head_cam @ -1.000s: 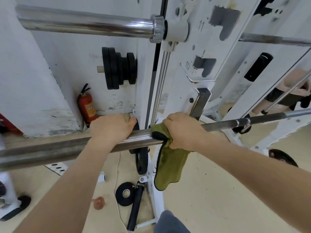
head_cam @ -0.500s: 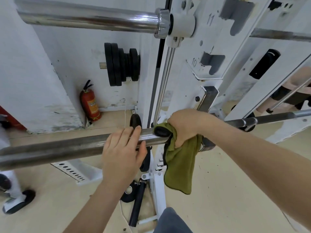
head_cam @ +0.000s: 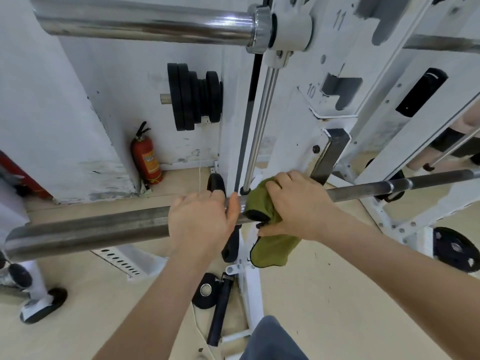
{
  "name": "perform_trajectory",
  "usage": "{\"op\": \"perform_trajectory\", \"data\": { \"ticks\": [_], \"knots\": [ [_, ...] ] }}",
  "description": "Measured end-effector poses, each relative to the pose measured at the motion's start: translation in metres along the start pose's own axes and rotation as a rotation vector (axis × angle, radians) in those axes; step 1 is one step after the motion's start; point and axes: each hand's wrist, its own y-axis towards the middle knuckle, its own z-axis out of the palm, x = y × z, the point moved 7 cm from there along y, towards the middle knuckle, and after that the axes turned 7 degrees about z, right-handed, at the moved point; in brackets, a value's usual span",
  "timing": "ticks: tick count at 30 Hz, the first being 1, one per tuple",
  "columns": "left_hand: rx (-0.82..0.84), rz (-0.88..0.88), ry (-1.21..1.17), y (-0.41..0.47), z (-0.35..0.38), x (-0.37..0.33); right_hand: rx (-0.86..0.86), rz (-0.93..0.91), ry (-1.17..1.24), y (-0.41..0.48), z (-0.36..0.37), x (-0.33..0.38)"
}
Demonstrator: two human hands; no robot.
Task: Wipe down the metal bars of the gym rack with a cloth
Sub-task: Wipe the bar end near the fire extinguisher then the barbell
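Right grip is clenching the olive cloth around the lower steel bar, with the cloth's tail hanging below. Left grip is grasping the same bar just beside the cloth, steadying it. Judgement: wiping is under way mid-bar. The dull left stretch, upper chrome bar and vertical guide rod are probably remaining. Already-wiped portions: cannot tell.
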Motion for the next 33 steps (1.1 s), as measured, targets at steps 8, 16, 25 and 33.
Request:
{"op": "perform_trajectory", "data": {
  "ticks": [8,16,25,33],
  "knots": [
    [-0.106,0.025,-0.137,-0.030,-0.021,0.003,0.786,-0.103,0.439,0.066,0.018,0.019],
    [0.288,-0.091,-0.001,0.021,0.008,0.022,-0.251,0.276,0.253,0.009,-0.007,0.002],
    [-0.140,-0.074,-0.455,-0.041,-0.026,0.053,-0.157,0.227,0.591,0.036,-0.040,0.119],
    [-0.308,-0.142,-0.237,-0.073,-0.073,0.097,0.410,0.176,1.607,0.088,-0.064,0.193]
  ]
}}
